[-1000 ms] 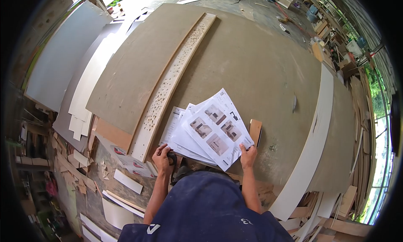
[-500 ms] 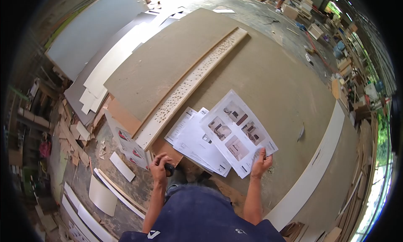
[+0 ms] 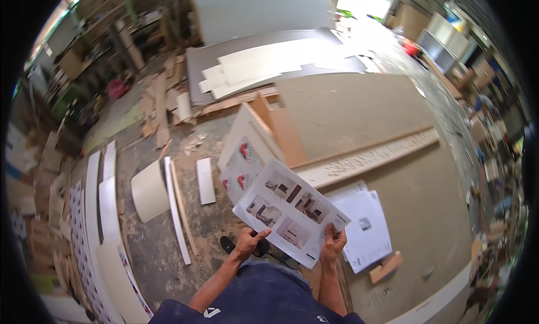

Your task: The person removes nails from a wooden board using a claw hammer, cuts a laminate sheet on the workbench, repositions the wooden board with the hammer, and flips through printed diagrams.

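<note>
A white printed sheet (image 3: 292,211) with several room photos is held up, tilted, in front of my body. My right hand (image 3: 334,244) grips its lower right edge, thumb on top. My left hand (image 3: 247,243) is closed at the lower left edge, thumb over the paper and its other fingers partly hidden. Just right of the sheet, a stack of white papers (image 3: 368,228) lies on the large brown board. A small wood block (image 3: 386,267) sits beside the stack.
A long pale strip full of holes (image 3: 382,158) lies across the brown board (image 3: 348,99). Behind the held sheet stands a panel with red logos (image 3: 247,136). White strips (image 3: 205,181) and scraps litter the floor on the left. White sheets (image 3: 264,63) lie farther back.
My view has turned left. The printed sheet has moved left off the paper stack and up before me. My left hand, earlier apart from it, now holds its edge, and the wood block shows.
</note>
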Demonstrator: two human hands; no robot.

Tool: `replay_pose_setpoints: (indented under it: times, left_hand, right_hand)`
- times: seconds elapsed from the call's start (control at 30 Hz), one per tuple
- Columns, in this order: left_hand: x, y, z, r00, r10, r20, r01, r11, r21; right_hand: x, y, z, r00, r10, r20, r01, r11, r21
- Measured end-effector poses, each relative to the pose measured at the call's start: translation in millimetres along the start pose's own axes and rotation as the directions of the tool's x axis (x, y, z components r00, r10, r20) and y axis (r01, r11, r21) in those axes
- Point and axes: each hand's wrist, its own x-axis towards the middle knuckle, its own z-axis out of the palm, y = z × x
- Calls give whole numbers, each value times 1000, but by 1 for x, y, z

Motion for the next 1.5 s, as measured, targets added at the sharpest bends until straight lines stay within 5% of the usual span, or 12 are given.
replay_pose_setpoints:
  times: [0.07, 0.17, 0.27, 0.33, 0.63, 0.7, 0.83, 0.93, 1.2, 1.37, 1.47, 1.5]
  left_hand:
    - [-4, -5, 26, 990, 47, -132, -66, 987, -144]
    - [-65, 3, -127, 947, 94, -306, -185, 941, -282]
    - [-97, 5, -191, 902, 108, -418, -264, 904, -336]
    - [-120, 19, -232, 763, 148, -630, -377, 892, -248]
    - [-141, 17, -363, 447, 90, -890, -430, 894, -125]
    - [-133, 31, -380, 427, 11, -904, -447, 872, -200]
    - [-93, 60, -439, 380, -99, -920, -470, 836, -285]
    - [-47, 98, -500, 342, -108, -933, -469, 841, -269]
    - [81, 285, -654, 359, -158, -920, -521, 784, -338]
    - [128, 350, -736, 369, -230, -901, -610, 671, -421]
    - [153, 371, -789, 419, -298, -858, -643, 569, -512]
    - [162, 373, -808, 389, -302, -870, -662, 565, -493]
  right_hand:
    - [22, 1, -10, 995, 38, 91, -39, 999, 2]
    - [-56, 15, 130, 956, 110, 272, -120, 993, 18]
    - [-89, 44, 200, 917, 152, 369, -162, 987, -3]
    - [-120, 58, 257, 876, 168, 451, -201, 979, 25]
    - [-137, 107, 411, 643, 245, 725, -38, 956, -289]
    - [-131, 119, 447, 536, 342, 772, -186, 940, -288]
    - [-105, 141, 538, 337, 413, 846, -205, 909, -362]
    - [-74, 164, 617, 309, 428, 849, -50, 899, -435]
    - [47, 160, 866, 266, 415, 870, -102, 910, -403]
    - [90, 169, 1008, 122, 241, 963, 87, 964, -252]
    - [98, 186, 1080, 122, 213, 969, 120, 966, -227]
    - [99, 197, 1100, 128, 314, 941, 121, 937, -329]
